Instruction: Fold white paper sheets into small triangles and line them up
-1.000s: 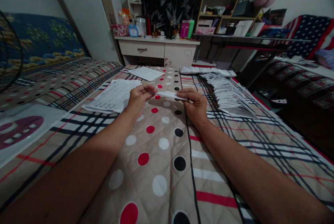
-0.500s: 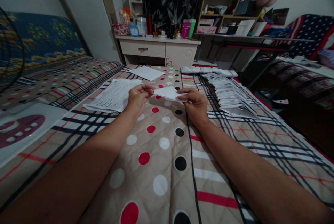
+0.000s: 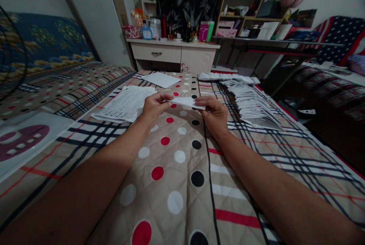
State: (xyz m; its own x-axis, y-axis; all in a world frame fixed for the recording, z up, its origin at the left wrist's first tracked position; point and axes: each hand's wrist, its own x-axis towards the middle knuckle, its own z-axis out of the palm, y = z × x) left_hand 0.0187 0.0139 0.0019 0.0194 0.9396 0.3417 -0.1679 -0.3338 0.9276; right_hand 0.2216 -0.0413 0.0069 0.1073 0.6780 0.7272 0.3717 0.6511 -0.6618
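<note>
Between my hands, above the bed, is a folded sheet of white paper (image 3: 185,102), seen nearly edge-on. My left hand (image 3: 155,108) pinches its left end between thumb and fingers. At the other end, my right hand (image 3: 213,112) grips it with the fingers over the top and the thumb beneath. A stack of printed sheets (image 3: 125,104) lies just left of my left hand. Right of my right hand, a long row of folded papers (image 3: 251,102) overlaps on the bedspread.
The dotted and plaid bedspread (image 3: 176,176) covers the bed. Farther back lie another white sheet (image 3: 160,79) and a white bundle (image 3: 228,78). A plastic bag (image 3: 57,123) rests at the left. Beyond the bed stand a white dresser (image 3: 155,53) and a desk with shelves (image 3: 242,18).
My left thumb and fingers have shifted slightly right along the paper. The folded paper has tilted and now looks narrower, closer to edge-on. My right hand has barely moved.
</note>
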